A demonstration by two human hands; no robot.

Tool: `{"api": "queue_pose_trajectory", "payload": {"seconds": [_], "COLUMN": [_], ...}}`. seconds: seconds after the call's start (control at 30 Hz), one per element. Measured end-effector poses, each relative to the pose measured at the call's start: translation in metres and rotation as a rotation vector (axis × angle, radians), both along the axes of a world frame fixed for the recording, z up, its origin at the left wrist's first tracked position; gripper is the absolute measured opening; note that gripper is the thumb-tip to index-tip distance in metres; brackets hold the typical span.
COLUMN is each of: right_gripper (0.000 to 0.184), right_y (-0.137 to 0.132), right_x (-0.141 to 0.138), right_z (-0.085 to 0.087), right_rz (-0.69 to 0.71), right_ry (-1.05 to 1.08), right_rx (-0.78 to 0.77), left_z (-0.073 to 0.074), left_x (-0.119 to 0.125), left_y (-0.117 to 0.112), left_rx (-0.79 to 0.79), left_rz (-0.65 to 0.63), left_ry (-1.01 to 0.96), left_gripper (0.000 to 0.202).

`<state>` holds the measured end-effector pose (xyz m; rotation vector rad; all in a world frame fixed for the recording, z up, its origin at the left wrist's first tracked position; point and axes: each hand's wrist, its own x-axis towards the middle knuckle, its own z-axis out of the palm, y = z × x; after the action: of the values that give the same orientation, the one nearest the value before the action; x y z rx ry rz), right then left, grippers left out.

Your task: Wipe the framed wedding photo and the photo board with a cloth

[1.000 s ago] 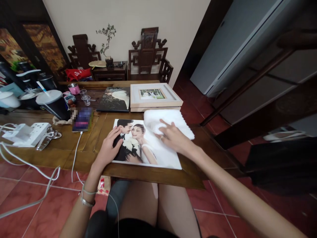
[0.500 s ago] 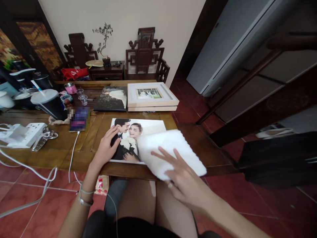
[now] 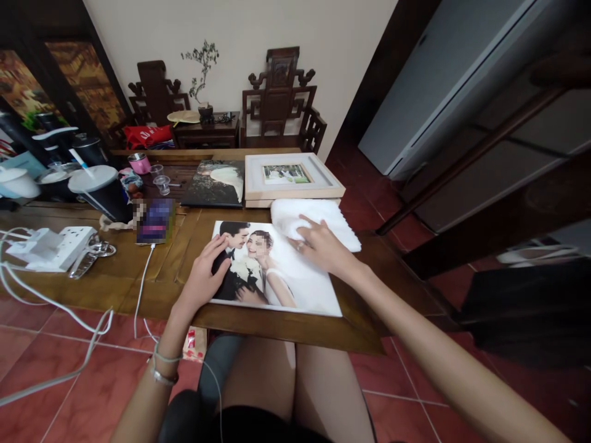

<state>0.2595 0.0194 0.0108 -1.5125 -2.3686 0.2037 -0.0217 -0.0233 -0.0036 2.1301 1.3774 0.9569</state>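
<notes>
A photo panel (image 3: 286, 290) with a wedding portrait of a couple lies flat near the table's front edge. My left hand (image 3: 206, 275) rests open on its left side, fingers spread over the print. At the panel's upper right, my right hand (image 3: 321, 243) presses a white fluffy cloth (image 3: 344, 229) down, the fingers bent into its bunched near part. The cloth covers the panel's far right corner and hangs past its right side, reaching up to the stacked frames.
Behind the panel lie a pale framed picture (image 3: 298, 195) and a dark photo panel (image 3: 217, 187). To the left are a phone (image 3: 156, 221) on a charging cable, a power strip (image 3: 69, 246) and a lidded black cup (image 3: 102, 192). The wooden table (image 3: 295, 332) ends close to my lap.
My right hand has pushed the cloth away from me, from the panel's near right side to its far right corner, uncovering more of the portrait. My left hand stays on the panel.
</notes>
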Motion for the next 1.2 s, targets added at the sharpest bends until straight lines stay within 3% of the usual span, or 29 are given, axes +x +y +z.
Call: {"api": "queue_pose_trajectory", "payload": {"seconds": [0.1, 0.37, 0.5, 0.67, 0.87, 1.07, 1.2], "right_gripper": [0.017, 0.02, 0.022, 0.024, 0.025, 0.022, 0.021], "right_y": [-0.03, -0.157, -0.183, -0.158, -0.08, -0.012, -0.018], "right_x": [-0.001, -0.004, -0.012, -0.019, -0.023, -0.022, -0.027], "right_z": [-0.007, -0.006, -0.01, 0.004, 0.026, 0.017, 0.009], "right_rz": [0.031, 0.182, 0.259, 0.24, 0.147, 0.028, 0.014], "right_ry": [0.001, 0.031, 0.065, 0.052, 0.01, -0.021, -0.001], "right_rx": [0.049, 0.075, 0.178, 0.052, -0.021, -0.038, 0.008], "left_z": [0.001, 0.001, 0.0, 0.0, 0.0, -0.001, 0.001], "left_x": [0.0, 0.001, 0.0, 0.001, 0.0, -0.001, 0.0], "left_y": [0.0, 0.001, 0.001, 0.001, 0.001, 0.001, 0.001], "left_rx": [0.0, 0.012, 0.02, 0.022, 0.02, 0.019, 0.012], "left_rz": [0.002, 0.009, 0.006, -0.001, 0.0, -0.008, -0.007], "left_ry": [0.004, 0.023, 0.018, 0.01, 0.015, 0.013, 0.015], "left_gripper": [0.042, 0.041, 0.042, 0.041, 0.041, 0.041, 0.041]}}
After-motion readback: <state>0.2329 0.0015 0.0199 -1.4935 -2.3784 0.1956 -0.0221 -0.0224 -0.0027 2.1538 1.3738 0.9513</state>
